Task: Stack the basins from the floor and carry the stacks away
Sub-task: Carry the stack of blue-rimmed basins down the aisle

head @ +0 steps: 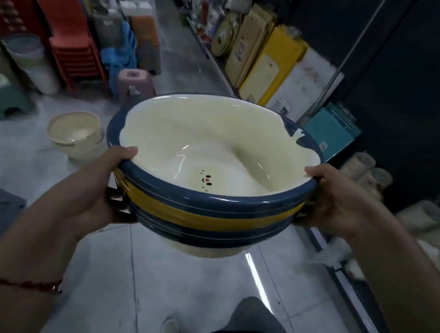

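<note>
I hold a stack of nested basins (210, 214) in front of me, above the floor. Their insides are cream, and the rims are dark blue with a yellow one between them. The top basin has a small face printed on its bottom. My left hand (104, 185) grips the stack's left rim, thumb over the edge. My right hand (338, 199) grips the right rim the same way. A second, smaller stack of cream basins (75, 137) stands on the floor to the left.
Stacked red plastic chairs (72, 44), a pink stool (135, 84), green stools (6, 96) and buckets line the left side. Shelves with cutting boards (269, 63) and boxes run along the right. A grey tiled aisle (155, 278) lies between them. My foot (170, 330) shows below.
</note>
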A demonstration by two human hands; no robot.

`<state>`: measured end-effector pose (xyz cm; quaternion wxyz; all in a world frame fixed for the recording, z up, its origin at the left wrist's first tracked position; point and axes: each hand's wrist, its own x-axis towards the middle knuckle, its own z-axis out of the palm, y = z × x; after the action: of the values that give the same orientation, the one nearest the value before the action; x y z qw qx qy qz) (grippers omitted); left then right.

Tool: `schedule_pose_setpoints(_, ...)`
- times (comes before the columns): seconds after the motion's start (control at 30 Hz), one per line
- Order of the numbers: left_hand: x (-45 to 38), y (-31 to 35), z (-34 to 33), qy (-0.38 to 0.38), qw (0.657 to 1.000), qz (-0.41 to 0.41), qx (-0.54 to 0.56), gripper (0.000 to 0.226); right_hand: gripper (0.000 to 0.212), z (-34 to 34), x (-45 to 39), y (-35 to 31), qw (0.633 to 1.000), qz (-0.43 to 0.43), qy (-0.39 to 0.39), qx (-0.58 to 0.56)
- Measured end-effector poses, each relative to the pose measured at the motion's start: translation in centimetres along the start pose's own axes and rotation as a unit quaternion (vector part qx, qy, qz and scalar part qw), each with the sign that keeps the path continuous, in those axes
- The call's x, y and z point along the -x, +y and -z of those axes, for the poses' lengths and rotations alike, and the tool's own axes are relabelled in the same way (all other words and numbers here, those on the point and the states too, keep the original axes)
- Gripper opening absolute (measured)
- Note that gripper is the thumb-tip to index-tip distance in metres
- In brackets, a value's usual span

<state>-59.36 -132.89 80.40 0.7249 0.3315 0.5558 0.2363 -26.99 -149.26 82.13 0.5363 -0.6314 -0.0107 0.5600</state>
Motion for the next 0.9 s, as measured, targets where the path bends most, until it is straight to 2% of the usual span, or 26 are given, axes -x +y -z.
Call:
schedule_pose_setpoints(0.1,-2.6,2.0,-1.0,-0.008,1.000,0.011,-0.001,0.071,0.062,-0.4,-2.4,-1.9,1.000,-0.005,0.001,-0.006)
schedule_pose_setpoints(0.2,-5.9,3.9,-3.0,-0.005,1.000,0.023,-0.011,0.066,0.059,-0.5,-5.5,-4.2,1.000,-0.012,0.004,-0.009)
schedule_pose_setpoints(0.5,-16.3,9.8,-13.0,0.044,0.997,0.048,-0.033,0.052,0.034,1.6,-16.3,-13.0,0.998,-0.062,0.021,-0.022)
schedule_pose_setpoints(0.7,-21.2,12.2,-18.1,0.047,0.997,0.064,0.011,0.067,0.031,2.7,-22.3,-20.4,0.997,-0.067,0.032,-0.013)
schedule_pose_setpoints(0.9,-25.6,15.0,-20.4,0.052,0.995,0.078,0.036,0.055,0.031,1.4,-27.0,-25.6,0.997,-0.069,0.019,0.015)
